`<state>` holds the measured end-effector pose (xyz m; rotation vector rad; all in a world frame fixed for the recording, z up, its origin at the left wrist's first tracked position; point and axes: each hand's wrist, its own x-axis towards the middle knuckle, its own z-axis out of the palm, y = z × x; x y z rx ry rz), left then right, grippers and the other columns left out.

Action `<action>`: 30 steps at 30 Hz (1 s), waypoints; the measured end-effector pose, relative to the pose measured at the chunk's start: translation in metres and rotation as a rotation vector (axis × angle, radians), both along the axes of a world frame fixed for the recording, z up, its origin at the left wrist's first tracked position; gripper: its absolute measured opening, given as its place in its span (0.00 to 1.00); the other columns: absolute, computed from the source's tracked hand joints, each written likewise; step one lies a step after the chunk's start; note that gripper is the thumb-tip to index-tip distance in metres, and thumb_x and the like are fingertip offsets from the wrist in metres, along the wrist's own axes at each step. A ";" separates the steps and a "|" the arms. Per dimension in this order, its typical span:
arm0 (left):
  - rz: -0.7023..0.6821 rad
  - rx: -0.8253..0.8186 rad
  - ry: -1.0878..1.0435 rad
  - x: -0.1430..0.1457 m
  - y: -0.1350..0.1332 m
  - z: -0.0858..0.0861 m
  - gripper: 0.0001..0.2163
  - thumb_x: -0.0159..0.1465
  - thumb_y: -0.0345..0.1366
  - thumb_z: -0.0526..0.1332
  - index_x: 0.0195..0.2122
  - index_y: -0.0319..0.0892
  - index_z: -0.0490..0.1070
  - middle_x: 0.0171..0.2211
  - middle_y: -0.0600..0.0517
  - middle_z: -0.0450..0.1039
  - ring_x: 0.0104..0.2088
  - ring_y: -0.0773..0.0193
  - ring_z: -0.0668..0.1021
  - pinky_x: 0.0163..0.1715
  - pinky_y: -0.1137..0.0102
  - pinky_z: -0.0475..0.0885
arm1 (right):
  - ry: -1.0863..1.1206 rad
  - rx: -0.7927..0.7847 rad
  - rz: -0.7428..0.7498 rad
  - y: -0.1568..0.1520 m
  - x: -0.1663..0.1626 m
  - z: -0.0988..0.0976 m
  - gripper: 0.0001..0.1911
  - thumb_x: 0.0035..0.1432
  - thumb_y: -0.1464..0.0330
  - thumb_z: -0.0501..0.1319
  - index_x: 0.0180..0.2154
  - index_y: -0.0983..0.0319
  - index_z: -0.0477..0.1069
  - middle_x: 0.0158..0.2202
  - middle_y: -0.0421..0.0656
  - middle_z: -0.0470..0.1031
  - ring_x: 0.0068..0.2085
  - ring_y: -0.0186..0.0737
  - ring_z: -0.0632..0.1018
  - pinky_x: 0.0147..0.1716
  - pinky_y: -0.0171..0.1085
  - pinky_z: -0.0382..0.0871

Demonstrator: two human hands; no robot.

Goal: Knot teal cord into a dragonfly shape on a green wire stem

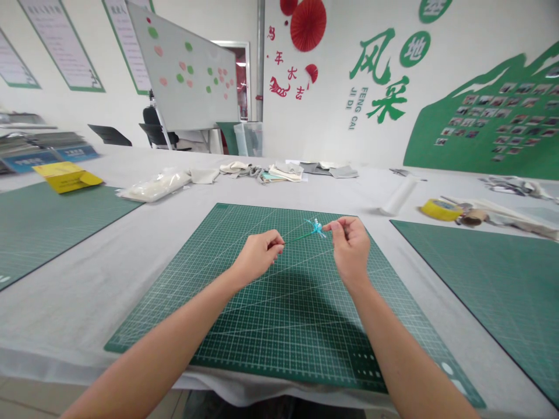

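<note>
Above the green cutting mat (271,326), both my hands hold a thin green stem (299,237) with a small light-blue flower-like bow (316,227) at its right end. My left hand (257,255) pinches the stem's left end with fingers closed. Beside the blue piece, my right hand (349,247) pinches the stem with thumb and forefinger, the other fingers curled. The stem runs slightly upward from left to right between the hands.
Two more green mats lie at the left (48,227) and right (502,279). Farther back on the grey table are a yellow box (67,176), a plastic bag (152,186), fabric scraps (279,170), a white roll (399,196) and yellow tape (441,209). A whiteboard (187,75) stands behind.
</note>
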<state>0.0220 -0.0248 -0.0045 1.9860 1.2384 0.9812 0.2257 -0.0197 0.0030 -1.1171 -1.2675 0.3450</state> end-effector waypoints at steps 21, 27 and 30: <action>-0.020 -0.078 -0.148 0.002 0.002 -0.001 0.03 0.60 0.32 0.55 0.29 0.42 0.66 0.24 0.56 0.69 0.22 0.71 0.70 0.23 0.75 0.67 | 0.327 0.040 0.259 0.000 -0.004 0.002 0.08 0.57 0.64 0.60 0.31 0.60 0.63 0.28 0.37 0.69 0.20 0.26 0.62 0.16 0.29 0.55; -0.050 -0.127 -0.196 0.001 0.005 -0.003 0.02 0.58 0.32 0.56 0.29 0.41 0.66 0.24 0.55 0.70 0.21 0.72 0.70 0.22 0.76 0.67 | 0.371 0.022 0.339 -0.004 -0.006 0.006 0.07 0.56 0.65 0.61 0.31 0.60 0.63 0.28 0.37 0.68 0.21 0.26 0.62 0.17 0.29 0.56; -0.017 -0.084 -0.160 0.000 0.004 -0.003 0.03 0.59 0.31 0.56 0.28 0.41 0.67 0.23 0.56 0.69 0.22 0.72 0.70 0.23 0.76 0.67 | 0.440 -0.010 0.371 -0.004 -0.007 0.009 0.08 0.54 0.65 0.62 0.30 0.60 0.63 0.27 0.37 0.66 0.21 0.27 0.61 0.17 0.29 0.56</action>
